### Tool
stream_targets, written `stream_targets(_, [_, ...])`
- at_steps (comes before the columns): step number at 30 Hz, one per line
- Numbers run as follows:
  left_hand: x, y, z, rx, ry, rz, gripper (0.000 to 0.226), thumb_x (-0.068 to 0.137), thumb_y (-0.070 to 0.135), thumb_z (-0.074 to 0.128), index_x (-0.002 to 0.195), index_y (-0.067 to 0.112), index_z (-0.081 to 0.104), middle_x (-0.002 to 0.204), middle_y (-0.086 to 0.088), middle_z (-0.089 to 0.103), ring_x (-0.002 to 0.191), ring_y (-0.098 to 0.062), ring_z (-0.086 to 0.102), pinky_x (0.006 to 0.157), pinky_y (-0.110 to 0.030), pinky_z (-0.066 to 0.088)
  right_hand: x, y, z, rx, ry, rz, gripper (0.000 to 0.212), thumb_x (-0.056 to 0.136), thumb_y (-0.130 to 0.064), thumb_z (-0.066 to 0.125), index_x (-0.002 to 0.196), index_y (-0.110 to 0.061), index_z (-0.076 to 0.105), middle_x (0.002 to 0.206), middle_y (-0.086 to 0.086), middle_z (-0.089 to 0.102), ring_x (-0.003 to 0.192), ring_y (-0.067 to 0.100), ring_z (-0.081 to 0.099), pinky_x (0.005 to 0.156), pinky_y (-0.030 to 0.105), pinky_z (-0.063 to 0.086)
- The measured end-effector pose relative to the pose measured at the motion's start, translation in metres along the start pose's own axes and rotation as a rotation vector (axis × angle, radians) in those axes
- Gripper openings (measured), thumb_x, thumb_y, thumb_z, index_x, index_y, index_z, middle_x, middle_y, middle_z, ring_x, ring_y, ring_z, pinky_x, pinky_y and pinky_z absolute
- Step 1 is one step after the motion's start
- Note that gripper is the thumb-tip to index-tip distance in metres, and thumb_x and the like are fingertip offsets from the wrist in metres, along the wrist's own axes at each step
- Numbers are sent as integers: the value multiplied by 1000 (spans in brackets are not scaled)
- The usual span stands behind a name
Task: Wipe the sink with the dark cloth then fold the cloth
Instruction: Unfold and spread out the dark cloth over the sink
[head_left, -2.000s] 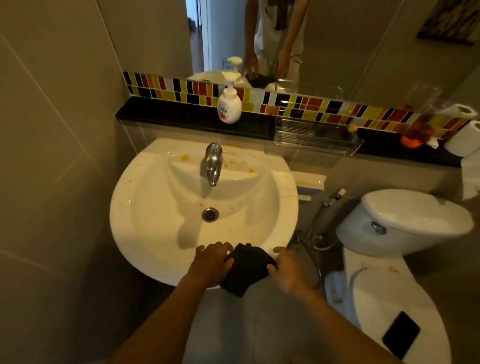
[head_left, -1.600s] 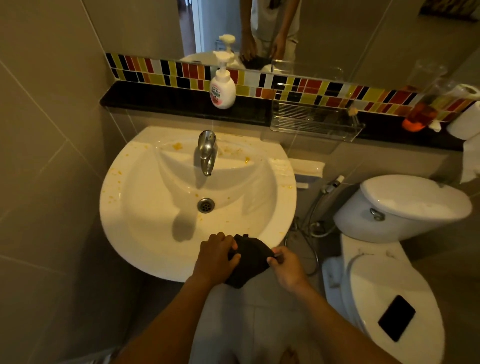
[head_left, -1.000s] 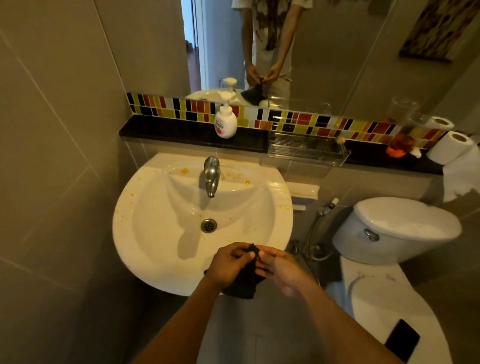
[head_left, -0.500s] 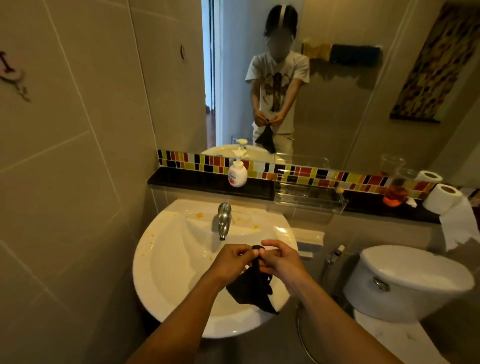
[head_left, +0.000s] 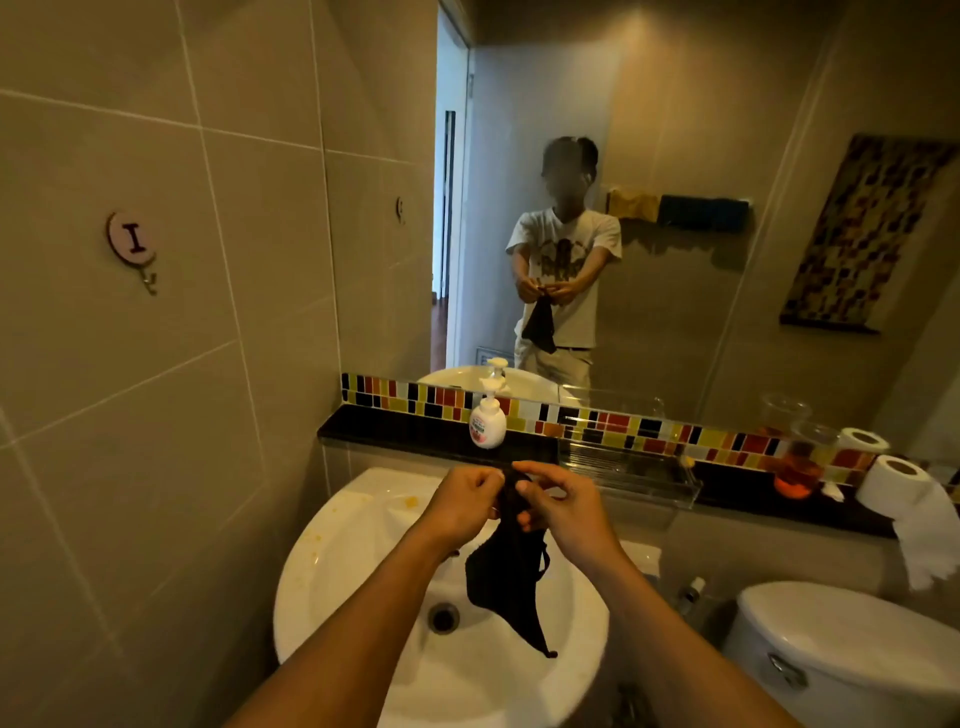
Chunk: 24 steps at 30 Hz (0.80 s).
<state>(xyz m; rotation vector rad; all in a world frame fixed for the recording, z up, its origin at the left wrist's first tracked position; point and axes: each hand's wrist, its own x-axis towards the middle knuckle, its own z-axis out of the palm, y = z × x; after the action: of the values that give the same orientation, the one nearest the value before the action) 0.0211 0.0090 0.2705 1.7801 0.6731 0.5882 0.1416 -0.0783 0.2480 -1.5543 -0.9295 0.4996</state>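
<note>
Hanging in the head view from both hands, the dark cloth (head_left: 506, 577) is dangling over the white sink (head_left: 363, 561), clear of the basin. The left hand (head_left: 464, 503) and right hand (head_left: 563, 506) are pinching its top edge together, each grip clenched on the fabric, just in front of the soap bottle (head_left: 487, 423) on the black ledge (head_left: 405, 431). Yellow specks are dotting the sink's rim

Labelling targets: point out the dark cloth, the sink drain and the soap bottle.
dark cloth (head_left: 501, 577), head view, hanging middle part.
sink drain (head_left: 443, 618), head view, centre of the opening.
soap bottle (head_left: 488, 427), head view, on its label.
</note>
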Motion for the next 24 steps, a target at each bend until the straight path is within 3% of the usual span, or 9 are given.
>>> stream_targets(6, [2,10,-12,22,-93,66,18,93,31,54,97,20,69,84,9,67,82,-4,63,69,-17,47,11,-14,-7,-102,-90,-90,26,91,-21,60,117,-23,65,99,6,68,69,16,67,66,26,59])
stream_targets(10, [6,9,-17,-6,-79,29,23,97,22,48,87,17,67,82,6,66,81,-5,62,67,-16,46,16,-17,-7,-151,-62,-151,14,89,-16,64,101,-22,67,105,4,61,90,17,65,67,24,56])
stream_targets(13, [10,7,-16,-89,-58,-21,27,98,22,45,96,7,67,92,-3,69,91,-13,65,66,-16,50,17,-13,-7,-129,-14,-143,12,90,-14,62,99,-21,64,105,2,61,93,17,64,69,26,57])
stream_targets(16, [17,2,-18,-132,33,-49,24,98,20,44,97,9,66,90,-2,68,86,-9,65,56,-12,52,20,-8,-19,-85,13,-100,11,92,-12,58,98,-20,61,101,4,63,86,22,66,69,29,58])
stream_targets(20, [31,-11,-32,-202,223,-131,21,97,19,48,89,13,67,98,-10,69,92,-19,67,72,-27,56,19,1,-48,-26,106,9,13,95,-9,52,98,-20,59,102,6,62,82,21,64,66,28,55])
stream_targets(24, [41,-20,-51,-226,469,-198,16,94,12,53,81,19,61,91,-8,64,83,-20,65,72,-31,57,16,12,-83,-52,266,55,17,97,-11,47,107,-22,56,107,2,58,81,17,61,62,25,53])
